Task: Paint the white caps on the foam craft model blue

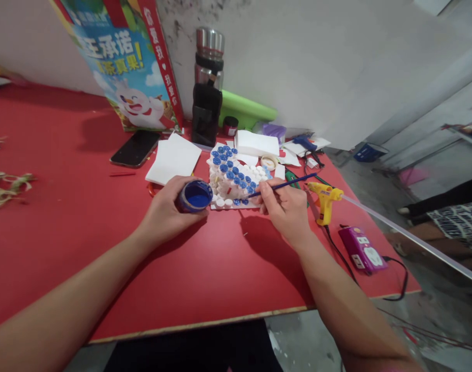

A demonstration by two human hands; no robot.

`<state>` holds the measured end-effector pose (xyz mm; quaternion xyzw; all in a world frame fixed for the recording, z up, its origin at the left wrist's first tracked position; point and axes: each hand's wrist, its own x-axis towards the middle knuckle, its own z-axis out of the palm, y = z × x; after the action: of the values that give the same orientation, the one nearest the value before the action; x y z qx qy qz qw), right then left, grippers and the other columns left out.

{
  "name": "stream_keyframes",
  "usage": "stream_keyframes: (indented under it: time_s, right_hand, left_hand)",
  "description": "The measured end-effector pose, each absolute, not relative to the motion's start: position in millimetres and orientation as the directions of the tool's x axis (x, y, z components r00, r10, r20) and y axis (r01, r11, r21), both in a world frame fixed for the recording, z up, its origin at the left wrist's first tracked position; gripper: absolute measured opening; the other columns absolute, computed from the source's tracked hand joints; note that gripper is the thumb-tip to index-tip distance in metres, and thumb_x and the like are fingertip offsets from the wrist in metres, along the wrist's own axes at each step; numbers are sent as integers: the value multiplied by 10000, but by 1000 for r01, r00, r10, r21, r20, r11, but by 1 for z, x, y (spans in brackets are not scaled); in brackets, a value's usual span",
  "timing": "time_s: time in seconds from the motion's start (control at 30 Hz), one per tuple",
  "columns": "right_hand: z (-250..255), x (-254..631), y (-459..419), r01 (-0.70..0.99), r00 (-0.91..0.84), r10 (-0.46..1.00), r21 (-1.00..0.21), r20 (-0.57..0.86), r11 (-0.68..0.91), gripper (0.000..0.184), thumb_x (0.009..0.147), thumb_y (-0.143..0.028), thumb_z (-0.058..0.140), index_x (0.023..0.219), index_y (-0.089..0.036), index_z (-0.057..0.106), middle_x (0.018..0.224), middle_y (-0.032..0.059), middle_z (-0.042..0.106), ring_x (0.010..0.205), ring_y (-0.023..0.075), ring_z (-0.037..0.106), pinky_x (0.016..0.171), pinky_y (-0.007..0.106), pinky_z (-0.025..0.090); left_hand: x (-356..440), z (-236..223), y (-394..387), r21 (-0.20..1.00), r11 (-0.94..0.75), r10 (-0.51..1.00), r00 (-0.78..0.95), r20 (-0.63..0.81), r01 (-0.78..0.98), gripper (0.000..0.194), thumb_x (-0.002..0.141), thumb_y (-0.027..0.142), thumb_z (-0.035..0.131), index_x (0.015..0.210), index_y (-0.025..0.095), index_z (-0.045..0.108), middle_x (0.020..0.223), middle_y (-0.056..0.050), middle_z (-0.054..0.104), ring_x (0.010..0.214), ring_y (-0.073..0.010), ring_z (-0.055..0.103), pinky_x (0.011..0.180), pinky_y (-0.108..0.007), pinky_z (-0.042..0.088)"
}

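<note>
My left hand (170, 204) is wrapped round a small jar of blue paint (197, 196), tilted so its opening shows. Between the thumb and fingers of my right hand (284, 206) is a thin paintbrush (288, 184). Its tip reaches the front row of a white board (217, 181) covered with small round caps. Several caps are painted blue (230, 174); others stay white, such as the white caps (224, 202) along the front left. The brush tip is at or very near a blue cap (245, 202); exact contact is too small to tell.
Behind the board stand a dark bottle (207, 88), a white block (256, 143) and a green roll (247, 109). A yellow glue gun (326, 199) and a purple power box (363, 250) lie right, with cords. White paper (174, 158), a phone (135, 148) and a printed bag (131, 67) are left.
</note>
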<state>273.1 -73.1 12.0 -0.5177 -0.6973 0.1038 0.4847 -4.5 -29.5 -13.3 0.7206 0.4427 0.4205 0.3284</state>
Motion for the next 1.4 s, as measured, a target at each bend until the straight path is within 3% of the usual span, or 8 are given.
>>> stream_keyframes:
  time_s: [0.93, 1.13, 1.4]
  right_hand:
    - [11, 272, -72, 576, 20, 833, -687, 553, 443, 350, 1141, -418, 622, 857, -226, 689, 626, -14, 714, 512, 117, 650, 511, 251, 480]
    - [10, 271, -73, 533, 12, 837, -712, 546, 457, 342, 1152, -437, 613, 894, -232, 707, 634, -23, 727, 526, 120, 689, 557, 254, 539]
    - [12, 269, -74, 540, 9, 838, -708, 546, 456, 331, 1150, -429, 607, 906, -230, 708, 645, -20, 732, 516, 119, 685, 547, 252, 534]
  left_hand:
    - [-5, -14, -29, 848, -392, 914, 258, 314, 356, 557, 764, 395, 893, 1260, 211, 721, 1295, -128, 752, 1220, -346, 725, 1144, -548, 578]
    - [-4, -13, -29, 848, -387, 915, 263, 305, 362, 554, 766, 406, 894, 1255, 216, 716, 1287, -121, 756, 1208, -343, 732, 1134, -538, 587]
    - [-4, -14, -29, 841, -396, 912, 260, 315, 369, 562, 766, 415, 884, 1259, 205, 717, 1280, -117, 758, 1202, -338, 730, 1117, -510, 587]
